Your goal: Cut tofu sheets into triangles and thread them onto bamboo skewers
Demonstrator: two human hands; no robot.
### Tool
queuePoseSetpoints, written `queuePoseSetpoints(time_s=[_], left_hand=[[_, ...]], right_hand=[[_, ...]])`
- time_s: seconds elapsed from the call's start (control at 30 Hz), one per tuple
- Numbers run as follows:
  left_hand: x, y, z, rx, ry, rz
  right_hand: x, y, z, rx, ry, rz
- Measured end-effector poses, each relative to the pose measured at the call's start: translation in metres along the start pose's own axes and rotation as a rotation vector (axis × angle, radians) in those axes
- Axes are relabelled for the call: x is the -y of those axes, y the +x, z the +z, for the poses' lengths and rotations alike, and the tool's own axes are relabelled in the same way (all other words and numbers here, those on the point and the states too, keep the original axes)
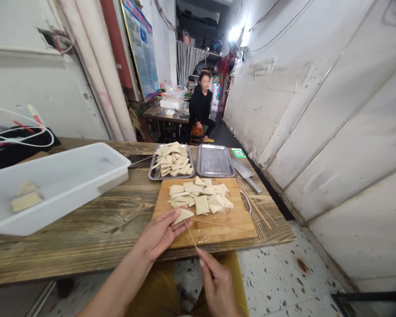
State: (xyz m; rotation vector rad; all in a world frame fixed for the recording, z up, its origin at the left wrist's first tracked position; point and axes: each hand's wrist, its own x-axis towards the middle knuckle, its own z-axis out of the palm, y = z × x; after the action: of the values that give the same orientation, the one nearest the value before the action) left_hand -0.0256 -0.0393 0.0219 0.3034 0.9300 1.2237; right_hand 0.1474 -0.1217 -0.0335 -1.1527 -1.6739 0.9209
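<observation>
My left hand [163,231] grips a pale tofu-skin piece [184,215] between thumb and fingers, over the near left corner of the wooden cutting board [174,240]. My right hand [216,279] is closed round the lower end of a thin bamboo skewer [192,237], just off the table's front edge. The skewer's upper end meets the held piece; whether it has gone in I cannot tell. Another skewer [218,223] lies across the board close to my left fingers. Behind, a heap of loose tofu-skin pieces [202,204] covers the board's far half.
A metal tray [150,176] at the back holds skewered pieces, beside a bare metal tray [214,160]. A cleaver [247,176] and loose skewers [259,211] lie right. A white plastic tub [86,193] stands left, with pieces inside. Beyond the table a person [201,105] sits.
</observation>
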Motion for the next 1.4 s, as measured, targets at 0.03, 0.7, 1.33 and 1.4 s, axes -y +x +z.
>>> queuePoseSetpoints(time_s=[0.03, 0.7, 1.33, 1.4], left_hand=[[0.001, 0.000, 0.000, 0.004, 0.000, 0.000], [0.033, -0.005, 0.007, 0.032, 0.042, -0.038], [-0.035, 0.062, -0.023, -0.486, 1.470, 0.482], [-0.041, 0.073, -0.019, -0.481, 1.593, 0.442]], right_hand=[[-0.001, 0.000, 0.000, 0.001, 0.001, -0.003], [-0.004, 0.015, 0.003, -0.131, -0.032, -0.008], [-0.013, 0.029, -0.005, -0.139, -0.012, 0.062], [-0.014, 0.028, -0.005, -0.144, -0.018, 0.053]])
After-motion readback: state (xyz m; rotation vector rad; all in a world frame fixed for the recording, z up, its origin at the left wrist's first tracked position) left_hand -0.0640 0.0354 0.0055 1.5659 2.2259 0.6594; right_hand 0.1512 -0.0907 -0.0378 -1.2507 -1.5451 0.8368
